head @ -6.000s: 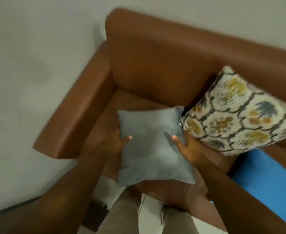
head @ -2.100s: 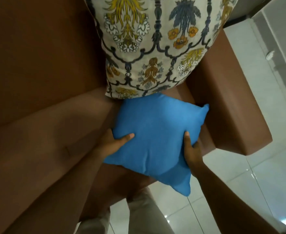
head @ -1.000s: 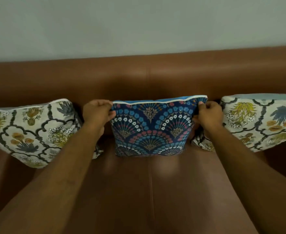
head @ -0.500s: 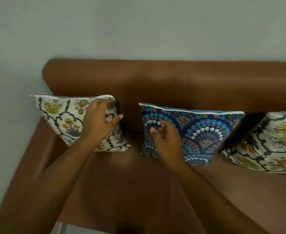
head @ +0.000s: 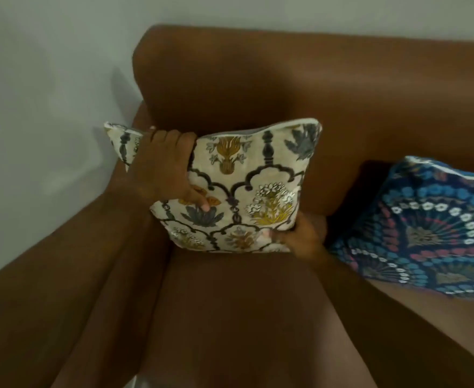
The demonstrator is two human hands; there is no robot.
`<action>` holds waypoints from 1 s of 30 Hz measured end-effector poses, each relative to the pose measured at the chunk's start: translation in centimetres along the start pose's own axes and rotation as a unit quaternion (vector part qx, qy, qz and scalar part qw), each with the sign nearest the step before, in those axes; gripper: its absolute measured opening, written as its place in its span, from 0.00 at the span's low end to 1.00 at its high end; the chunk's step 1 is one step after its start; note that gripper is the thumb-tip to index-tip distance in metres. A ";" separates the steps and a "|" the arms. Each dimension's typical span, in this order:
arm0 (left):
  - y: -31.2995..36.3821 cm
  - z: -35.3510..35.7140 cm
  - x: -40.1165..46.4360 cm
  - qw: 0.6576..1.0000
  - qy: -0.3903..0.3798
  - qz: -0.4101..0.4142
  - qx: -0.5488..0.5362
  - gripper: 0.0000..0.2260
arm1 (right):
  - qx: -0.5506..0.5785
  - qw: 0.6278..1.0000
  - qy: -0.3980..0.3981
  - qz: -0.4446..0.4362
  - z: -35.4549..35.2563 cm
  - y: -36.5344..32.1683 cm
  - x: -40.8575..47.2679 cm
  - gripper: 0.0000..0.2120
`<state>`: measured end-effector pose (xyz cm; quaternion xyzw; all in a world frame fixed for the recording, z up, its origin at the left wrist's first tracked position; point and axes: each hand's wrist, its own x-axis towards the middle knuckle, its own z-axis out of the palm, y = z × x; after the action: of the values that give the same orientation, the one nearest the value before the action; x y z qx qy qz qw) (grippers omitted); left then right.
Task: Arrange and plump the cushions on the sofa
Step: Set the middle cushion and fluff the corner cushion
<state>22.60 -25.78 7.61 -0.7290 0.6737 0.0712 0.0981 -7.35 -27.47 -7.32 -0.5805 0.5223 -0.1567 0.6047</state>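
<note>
At the sofa's left end the floral cushion stands upright against the backrest, left hand clamped over its upper-left corner, right hand pinching its lower-right corner, diagonally opposite.

Cream floral cushion upright at the brown sofa's 9 o'clock corner, against the backrest. Blue fan-patterned cushion at its 3 o'clock, leaning back, slightly apart.
</note>
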 end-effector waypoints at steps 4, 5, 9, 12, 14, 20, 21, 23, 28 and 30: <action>-1.8 0.0 -0.7 0.994 0.039 -0.056 -0.088 0.60 | -0.035 0.989 0.142 0.010 0.7 -3.6 0.3 0.10; -2.0 -0.1 -1.6 0.986 0.058 -0.080 -0.133 0.62 | -0.030 0.987 0.155 -0.001 0.3 -5.0 -0.3 0.08; -4.6 0.9 -5.7 0.917 0.123 -0.160 -0.343 0.63 | -0.063 0.957 0.208 -0.190 -0.9 -12.4 -0.9 0.03; -6.8 2.5 -6.1 0.895 0.145 -0.164 -0.389 0.61 | -0.183 0.921 0.203 -0.278 -0.3 -15.1 0.4 0.12; -7.6 3.5 -5.6 0.906 0.140 -0.172 -0.362 0.61 | -0.230 0.922 0.171 -0.260 0.7 -13.2 1.5 0.16; -8.3 6.9 -4.4 0.931 0.142 -0.159 -0.297 0.61 | -0.244 0.925 0.175 -0.232 0.3 -9.2 1.4 0.29; -8.5 7.2 -4.7 0.931 0.143 -0.166 -0.292 0.61 | -0.242 0.926 0.170 -0.234 0.4 -9.5 1.3 0.30; -8.3 7.3 -5.2 0.931 0.156 -0.170 -0.282 0.59 | -0.255 0.923 0.169 -0.235 0.9 -10.3 1.6 0.31; -6.7 8.0 -5.3 0.924 0.174 -0.205 -0.273 0.57 | -0.275 0.907 0.215 -0.234 1.2 -10.7 3.5 0.38; -5.9 8.3 -5.6 0.926 0.151 -0.227 -0.260 0.58 | -0.295 0.902 0.213 -0.233 1.5 -10.2 4.3 0.40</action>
<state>28.29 -17.95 1.15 -0.8647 0.4544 0.1087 -0.1845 -0.18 -32.89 -0.75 -0.7902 0.5111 -0.2514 0.2264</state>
